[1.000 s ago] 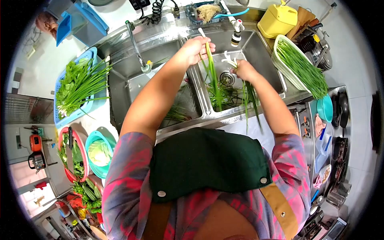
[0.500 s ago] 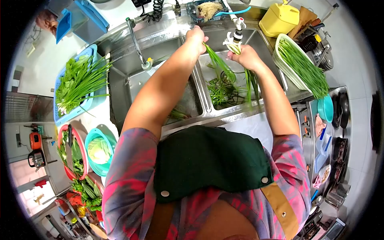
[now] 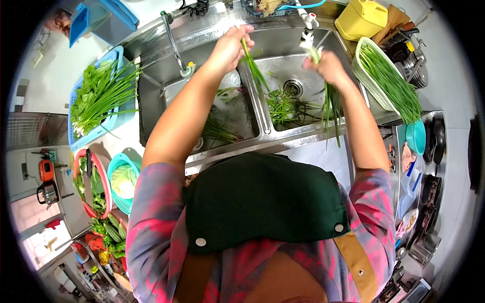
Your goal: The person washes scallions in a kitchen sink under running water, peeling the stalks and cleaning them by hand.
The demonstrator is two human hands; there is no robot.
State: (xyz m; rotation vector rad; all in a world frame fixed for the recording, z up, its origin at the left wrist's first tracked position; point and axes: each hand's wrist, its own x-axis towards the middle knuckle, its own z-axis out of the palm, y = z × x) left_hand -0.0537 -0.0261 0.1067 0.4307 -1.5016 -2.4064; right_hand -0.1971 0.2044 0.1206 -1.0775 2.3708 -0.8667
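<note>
Stainless steel is forming the double sink (image 3: 264,123), and the person is reaching over it with both arms, as I am observing from the room. Its right basin (image 3: 279,64) is holding a tangle of loose green stalks (image 3: 283,108) near the drain (image 3: 293,88); its left basin (image 3: 155,96) is containing a further wet clump of greens (image 3: 220,131). On the counter, a blue basket (image 3: 95,138) is standing at the left, and a white mesh basket (image 3: 368,83) filled with long green leaves is standing at the right.

Sorting or stripping of scallions, in my judgement, is the step in progress. Any next move is calling for a secure right grip, with the left hand free to manage its strands.

The right hand (image 3: 328,68) is showing blurred; its fingers are closing around a scallion bundle (image 3: 332,103), pale ends just below the tap (image 3: 307,35), leaves hanging toward the sink's front edge. The left hand (image 3: 231,48) is pinching a few scallion leaves (image 3: 254,68) between thumb and fingers, with little gap visible, the leaves trailing toward the right basin.
</note>
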